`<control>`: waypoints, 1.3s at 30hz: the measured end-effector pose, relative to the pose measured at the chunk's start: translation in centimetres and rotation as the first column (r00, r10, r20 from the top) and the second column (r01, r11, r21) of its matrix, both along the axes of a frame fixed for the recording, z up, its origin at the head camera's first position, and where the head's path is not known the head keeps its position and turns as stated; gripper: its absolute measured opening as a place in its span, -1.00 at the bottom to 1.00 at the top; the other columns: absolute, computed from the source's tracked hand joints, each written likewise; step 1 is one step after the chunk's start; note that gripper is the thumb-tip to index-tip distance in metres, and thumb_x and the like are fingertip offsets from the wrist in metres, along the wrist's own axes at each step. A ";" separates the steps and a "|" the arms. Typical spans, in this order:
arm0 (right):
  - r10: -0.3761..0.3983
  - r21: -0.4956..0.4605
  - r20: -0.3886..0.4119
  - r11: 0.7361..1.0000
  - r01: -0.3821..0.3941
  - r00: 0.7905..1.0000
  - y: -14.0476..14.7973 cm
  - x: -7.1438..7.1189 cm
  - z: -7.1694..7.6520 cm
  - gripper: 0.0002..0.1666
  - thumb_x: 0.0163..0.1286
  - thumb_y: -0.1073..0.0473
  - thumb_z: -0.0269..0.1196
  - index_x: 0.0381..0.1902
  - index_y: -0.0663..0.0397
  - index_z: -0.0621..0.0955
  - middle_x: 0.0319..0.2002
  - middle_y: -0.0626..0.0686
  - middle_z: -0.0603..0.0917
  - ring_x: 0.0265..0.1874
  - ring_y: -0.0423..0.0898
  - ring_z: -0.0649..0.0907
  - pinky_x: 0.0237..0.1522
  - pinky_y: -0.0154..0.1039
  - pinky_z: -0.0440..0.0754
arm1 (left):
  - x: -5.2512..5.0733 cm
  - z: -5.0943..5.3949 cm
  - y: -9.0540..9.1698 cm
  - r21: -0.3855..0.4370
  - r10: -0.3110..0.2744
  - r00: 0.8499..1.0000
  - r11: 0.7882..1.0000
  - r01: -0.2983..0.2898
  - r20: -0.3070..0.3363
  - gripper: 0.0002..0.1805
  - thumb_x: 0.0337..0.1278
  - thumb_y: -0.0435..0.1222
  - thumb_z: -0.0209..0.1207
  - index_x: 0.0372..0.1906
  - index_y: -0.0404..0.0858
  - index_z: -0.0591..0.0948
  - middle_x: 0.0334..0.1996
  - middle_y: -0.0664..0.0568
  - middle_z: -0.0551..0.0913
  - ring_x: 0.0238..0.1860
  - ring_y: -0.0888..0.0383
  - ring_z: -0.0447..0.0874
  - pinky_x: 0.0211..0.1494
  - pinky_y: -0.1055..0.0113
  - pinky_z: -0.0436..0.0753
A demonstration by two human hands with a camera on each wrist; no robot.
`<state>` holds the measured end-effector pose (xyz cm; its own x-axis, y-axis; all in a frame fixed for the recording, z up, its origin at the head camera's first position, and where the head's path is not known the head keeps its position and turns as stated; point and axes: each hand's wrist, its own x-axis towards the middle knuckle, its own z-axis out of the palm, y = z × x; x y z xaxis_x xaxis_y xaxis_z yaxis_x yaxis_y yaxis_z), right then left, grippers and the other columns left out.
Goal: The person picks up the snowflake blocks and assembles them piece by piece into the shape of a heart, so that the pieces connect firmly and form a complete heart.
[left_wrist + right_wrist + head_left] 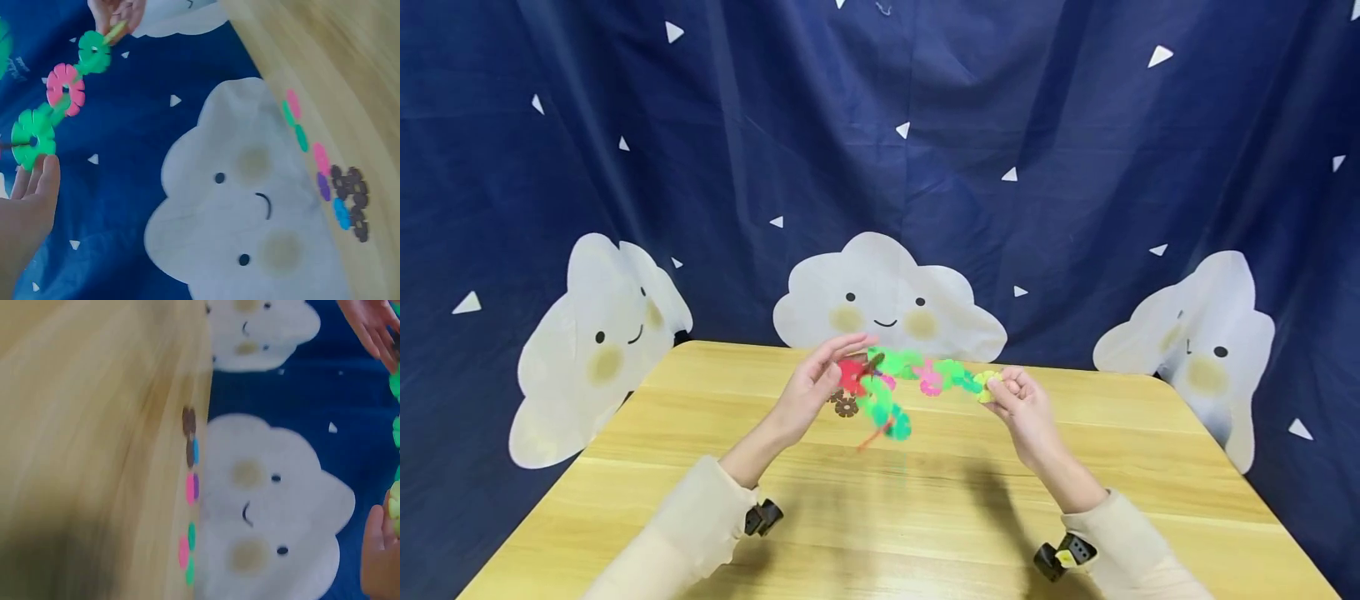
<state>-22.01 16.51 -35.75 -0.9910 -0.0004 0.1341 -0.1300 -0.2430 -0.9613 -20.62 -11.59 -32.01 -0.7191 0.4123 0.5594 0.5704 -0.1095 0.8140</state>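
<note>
Bridging straight-fingered left hand point(808, 392) and right hand point(1024, 408) pinching yellow end point(987, 385): flower chain point(931, 377).

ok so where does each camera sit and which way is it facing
Head: worn on the head, facing forward and down at the table and curtain; left hand, right hand and sleeves show.
Left wrist: worn there, facing past the left hand to the disc chain and curtain; right hand at top.
Right wrist: worn there, facing table and curtain; both hands at the right edge.
Shared: both wrist views show loose discs on the table.
</note>
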 end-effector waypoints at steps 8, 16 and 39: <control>0.215 -0.071 0.206 0.976 -0.205 0.955 -1.6 1.4 -0.9 -0.92 0.37 0.38 -0.05 -0.28 0.12 0.31 -0.40 -0.08 0.59 -0.43 -0.23 0.65 -0.20 -0.35 0.60 | 0.7 1.6 0.7 -0.074 0.178 0.973 0.979 -0.190 -0.150 -0.43 0.22 -0.26 0.08 0.31 -0.30 0.26 0.14 -0.18 0.45 0.02 0.17 0.45 0.03 0.34 0.45; 0.512 -0.120 0.312 0.857 -0.502 0.800 -2.8 3.0 -2.1 -0.81 0.36 0.35 -0.08 -0.08 0.16 0.34 -0.38 -0.01 0.53 -0.49 -0.24 0.58 -0.21 -0.36 0.58 | 1.1 2.4 2.0 -0.110 0.383 0.907 0.908 -0.404 -0.175 -0.64 0.20 -0.41 0.05 0.12 -0.34 0.48 0.00 -0.12 0.58 -0.03 0.04 0.49 0.08 0.18 0.44; 0.239 0.173 0.038 0.955 -0.242 0.970 -4.1 3.3 1.8 -0.97 0.26 0.35 0.13 -0.33 0.17 0.48 -0.51 -0.08 0.63 -0.48 -0.20 0.66 -0.28 -0.29 0.62 | 1.0 -1.0 3.4 -0.194 0.272 0.935 0.954 -0.230 0.228 -0.80 0.24 -0.45 -0.02 -0.11 -0.48 0.49 -0.33 -0.22 0.61 -0.35 0.14 0.55 -0.25 0.45 0.49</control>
<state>-18.74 12.44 -33.92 -0.9607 -0.2609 0.0945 -0.0725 -0.0928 -0.9930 -19.66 -8.22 -32.97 -0.9182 0.2699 0.2899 0.3386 0.1552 0.9280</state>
